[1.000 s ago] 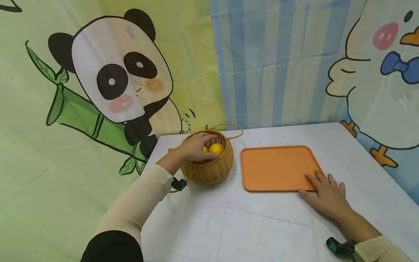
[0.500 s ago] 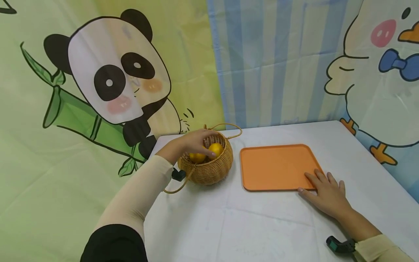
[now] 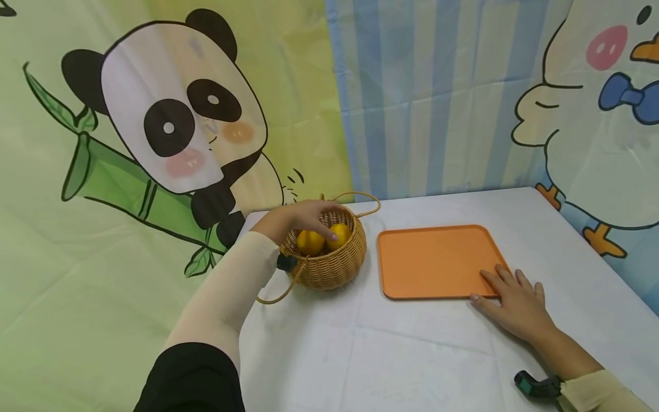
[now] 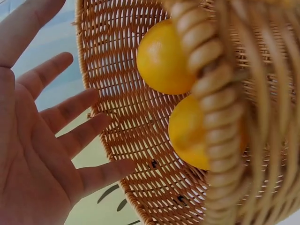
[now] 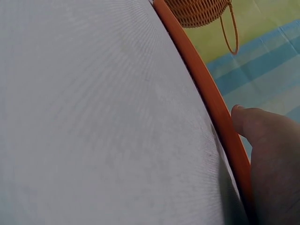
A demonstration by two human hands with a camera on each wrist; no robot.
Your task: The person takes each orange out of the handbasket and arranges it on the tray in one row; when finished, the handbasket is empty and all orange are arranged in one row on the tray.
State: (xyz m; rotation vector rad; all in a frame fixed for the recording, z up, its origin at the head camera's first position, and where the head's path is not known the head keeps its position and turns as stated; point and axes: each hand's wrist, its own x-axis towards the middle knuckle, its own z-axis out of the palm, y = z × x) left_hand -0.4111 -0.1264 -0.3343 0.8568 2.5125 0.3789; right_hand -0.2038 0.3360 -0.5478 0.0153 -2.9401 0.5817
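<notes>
A round wicker basket point(image 3: 329, 272) stands at the table's back left. Inside it lie two yellow-orange round fruits, a left fruit point(image 3: 310, 243) and a right fruit point(image 3: 340, 236). Over the basket's far-left rim hovers my left hand point(image 3: 309, 217), fingers spread and holding nothing. The left wrist view shows that bare palm point(image 4: 37, 150) beside the woven wall, apart from both fruits. My right hand point(image 3: 517, 306) rests on the near-right corner of an orange rectangular tray point(image 3: 437, 263). In the right wrist view its thumb point(image 5: 253, 123) lies by the tray's edge.
One thin basket handle point(image 3: 280, 298) hangs down at the front left; another handle point(image 3: 378, 206) sticks out at the back right. A white cloth point(image 3: 412, 355) covers the table. Printed curtains point(image 3: 422, 103) hang close behind it.
My left hand has lifted and drawn back slightly to the left, uncovering the left fruit. The right hand has stayed on the tray corner.
</notes>
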